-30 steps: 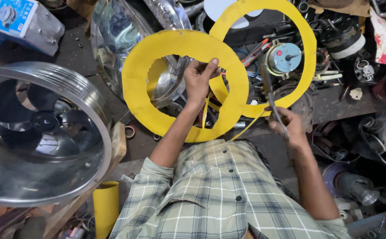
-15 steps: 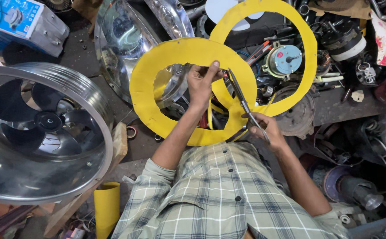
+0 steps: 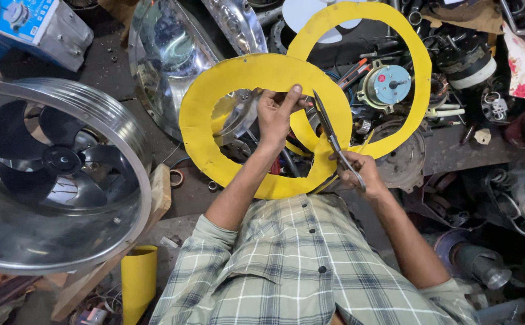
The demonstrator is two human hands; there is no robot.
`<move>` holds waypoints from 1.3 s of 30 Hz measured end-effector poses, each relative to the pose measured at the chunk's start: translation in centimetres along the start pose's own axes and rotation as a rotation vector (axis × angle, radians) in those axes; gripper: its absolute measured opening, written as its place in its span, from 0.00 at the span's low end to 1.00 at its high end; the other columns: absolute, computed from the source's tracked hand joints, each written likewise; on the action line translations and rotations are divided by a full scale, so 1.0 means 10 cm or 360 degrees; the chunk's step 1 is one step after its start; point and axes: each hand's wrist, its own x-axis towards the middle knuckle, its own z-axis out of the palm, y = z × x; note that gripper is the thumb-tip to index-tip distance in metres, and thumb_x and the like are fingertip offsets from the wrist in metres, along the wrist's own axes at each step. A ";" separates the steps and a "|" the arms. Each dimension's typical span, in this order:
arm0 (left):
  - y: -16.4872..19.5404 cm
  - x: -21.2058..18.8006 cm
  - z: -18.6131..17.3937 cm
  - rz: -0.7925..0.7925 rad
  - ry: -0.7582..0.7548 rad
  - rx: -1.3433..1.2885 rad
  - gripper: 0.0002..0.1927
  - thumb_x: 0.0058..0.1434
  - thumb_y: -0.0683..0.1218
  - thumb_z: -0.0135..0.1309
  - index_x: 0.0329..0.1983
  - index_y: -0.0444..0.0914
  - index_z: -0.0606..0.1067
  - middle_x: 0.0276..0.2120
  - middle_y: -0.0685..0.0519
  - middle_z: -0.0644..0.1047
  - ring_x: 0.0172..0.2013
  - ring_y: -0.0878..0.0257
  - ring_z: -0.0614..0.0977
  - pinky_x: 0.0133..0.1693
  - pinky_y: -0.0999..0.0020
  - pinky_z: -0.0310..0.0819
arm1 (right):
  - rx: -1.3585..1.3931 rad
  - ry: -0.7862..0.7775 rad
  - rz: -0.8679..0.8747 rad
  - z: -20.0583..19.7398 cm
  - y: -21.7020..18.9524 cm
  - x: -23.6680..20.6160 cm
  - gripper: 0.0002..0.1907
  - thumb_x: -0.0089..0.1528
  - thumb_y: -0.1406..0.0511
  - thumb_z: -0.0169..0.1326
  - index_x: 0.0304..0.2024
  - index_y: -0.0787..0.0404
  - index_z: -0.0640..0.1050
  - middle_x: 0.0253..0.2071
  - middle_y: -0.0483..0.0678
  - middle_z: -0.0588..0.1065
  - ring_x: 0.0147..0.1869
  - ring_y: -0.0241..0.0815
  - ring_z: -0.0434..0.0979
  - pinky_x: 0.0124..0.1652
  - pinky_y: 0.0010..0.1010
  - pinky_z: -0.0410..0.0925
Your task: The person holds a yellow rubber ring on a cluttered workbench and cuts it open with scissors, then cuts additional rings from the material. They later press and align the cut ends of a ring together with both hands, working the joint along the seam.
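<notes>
Left hand [image 3: 276, 114] pinches the yellow ring [image 3: 214, 90] at frame centre; right hand [image 3: 359, 174] grips scissors [image 3: 329, 126], blades angled up-left toward the ring's inner edge.

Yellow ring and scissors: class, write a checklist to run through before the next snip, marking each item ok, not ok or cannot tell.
1. Left hand grips the yellow ring at its inner edge: ok.
2. Right hand holds the scissors: ok.
3. Blades meet the ring's edge: cannot tell.
4. Left fingers away from the blades: not ok, they are close.
5. Second yellow ring apart from the cut: not ok, it overlaps behind.
</notes>
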 end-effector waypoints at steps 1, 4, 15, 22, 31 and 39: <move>0.01 0.00 0.00 0.0006 0.0001 0.0013 0.10 0.68 0.43 0.60 0.44 0.31 0.77 0.35 0.49 0.80 0.34 0.66 0.83 0.41 0.65 0.86 | -0.0105 0.0040 0.0034 -0.01 0.00 0.01 0.31 0.52 0.61 0.69 0.55 0.70 0.77 0.26 0.38 0.68 0.25 0.28 0.62 0.24 0.22 0.54; 0.03 -0.01 0.02 0.0013 -0.0017 0.0033 0.10 0.67 0.43 0.60 0.44 0.30 0.76 0.36 0.49 0.80 0.34 0.64 0.84 0.40 0.66 0.86 | -0.0185 0.0073 0.0053 -0.05 -0.02 0.02 0.29 0.51 0.67 0.68 0.55 0.68 0.78 0.27 0.38 0.69 0.25 0.28 0.63 0.23 0.22 0.55; -0.02 -0.05 -0.01 -0.0034 -0.0078 0.0155 0.11 0.68 0.44 0.59 0.47 0.30 0.76 0.38 0.49 0.81 0.36 0.65 0.84 0.41 0.69 0.83 | -0.0303 0.0045 0.0177 -0.28 -0.19 0.08 0.30 0.49 0.73 0.59 0.57 0.66 0.77 0.25 0.40 0.70 0.23 0.29 0.64 0.23 0.21 0.55; -0.08 -0.01 -0.10 -0.0184 -0.0188 0.0160 0.13 0.70 0.48 0.58 0.46 0.32 0.76 0.36 0.51 0.81 0.36 0.66 0.84 0.43 0.68 0.84 | -0.0774 0.0016 0.0141 -0.54 -0.36 0.07 0.32 0.46 0.70 0.68 0.55 0.65 0.79 0.29 0.38 0.72 0.31 0.29 0.70 0.32 0.22 0.65; 0.19 0.32 -0.34 -0.0022 0.0124 -0.0519 0.10 0.67 0.49 0.60 0.45 0.38 0.78 0.39 0.54 0.82 0.38 0.66 0.85 0.35 0.67 0.82 | -0.0966 -0.0015 0.0167 -0.69 -0.43 0.07 0.38 0.45 0.64 0.74 0.58 0.63 0.79 0.29 0.40 0.74 0.33 0.30 0.70 0.35 0.26 0.66; 0.37 0.37 -0.21 0.0256 0.0194 -0.0207 0.09 0.66 0.45 0.63 0.45 0.36 0.80 0.37 0.51 0.84 0.36 0.63 0.86 0.35 0.65 0.86 | -0.0969 -0.0027 0.0182 -0.68 -0.51 0.15 0.39 0.44 0.62 0.74 0.57 0.63 0.78 0.33 0.40 0.79 0.35 0.30 0.76 0.36 0.24 0.69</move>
